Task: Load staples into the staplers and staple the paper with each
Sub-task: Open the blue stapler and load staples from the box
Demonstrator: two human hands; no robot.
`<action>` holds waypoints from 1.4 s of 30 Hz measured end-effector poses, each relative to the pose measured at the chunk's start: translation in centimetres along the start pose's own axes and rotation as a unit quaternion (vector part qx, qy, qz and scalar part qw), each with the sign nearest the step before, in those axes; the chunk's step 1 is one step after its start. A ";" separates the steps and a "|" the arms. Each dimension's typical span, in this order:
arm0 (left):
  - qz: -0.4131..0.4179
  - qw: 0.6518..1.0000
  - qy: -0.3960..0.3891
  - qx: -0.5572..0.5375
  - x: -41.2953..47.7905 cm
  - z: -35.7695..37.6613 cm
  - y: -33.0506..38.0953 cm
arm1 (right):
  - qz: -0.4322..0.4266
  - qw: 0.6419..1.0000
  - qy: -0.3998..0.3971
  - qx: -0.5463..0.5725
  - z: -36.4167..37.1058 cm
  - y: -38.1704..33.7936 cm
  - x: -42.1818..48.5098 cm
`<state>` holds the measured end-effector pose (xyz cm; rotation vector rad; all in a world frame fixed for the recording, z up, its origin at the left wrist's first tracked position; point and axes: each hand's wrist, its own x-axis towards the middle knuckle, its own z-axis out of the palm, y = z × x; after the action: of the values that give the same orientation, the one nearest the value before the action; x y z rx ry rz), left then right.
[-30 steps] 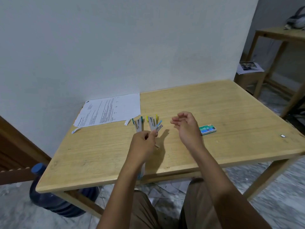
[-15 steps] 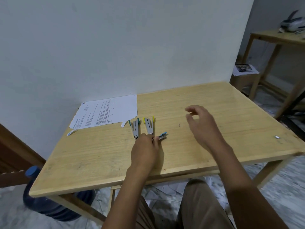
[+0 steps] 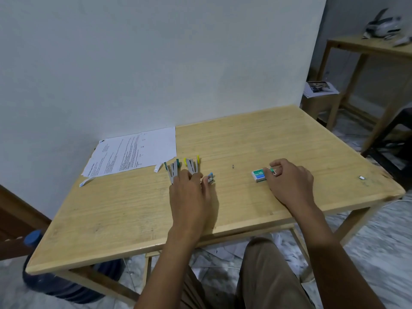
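Three small staplers lie near the middle of the wooden table (image 3: 124, 215): a teal one (image 3: 172, 171), a yellow one (image 3: 192, 165) and a blue one (image 3: 210, 178). My left hand (image 3: 189, 192) rests flat on the table, its fingertips touching the blue stapler and the ends of the other two. My right hand (image 3: 287, 181) is further right, with its fingers closed on the green and white staple box (image 3: 258, 175). A printed paper sheet (image 3: 133, 151) lies at the back left by the wall.
A loose staple strip (image 3: 361, 177) lies near the table's right edge and a tiny dark speck (image 3: 233, 166) mid-table. A torn paper strip (image 3: 85, 182) sits below the sheet. A blue water jug (image 3: 44, 284) stands under the left corner. Another wooden table (image 3: 367, 47) is at the far right.
My left hand lowered the blue stapler onto the table and now lies flat over it. My right hand swung right and closed on the staple box.
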<state>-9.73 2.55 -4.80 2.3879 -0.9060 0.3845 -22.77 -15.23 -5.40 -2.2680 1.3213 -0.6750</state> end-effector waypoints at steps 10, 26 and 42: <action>0.082 0.980 -0.166 -0.079 -0.7 4.0 5.9 | -0.005 0.999 0.031 0.025 0.2 0.8 -0.8; 0.057 0.972 -0.165 -0.156 0.8 5.5 4.6 | -0.091 0.989 -0.111 0.043 -1.4 2.3 0.0; 0.028 0.944 -0.218 -0.247 1.4 4.4 3.8 | -0.151 0.948 -0.280 -0.032 -4.5 3.7 3.4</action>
<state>-10.99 -3.06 -6.25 2.0029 -1.1094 -0.3385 -26.48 -20.41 -3.36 -2.4798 0.7419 -0.0510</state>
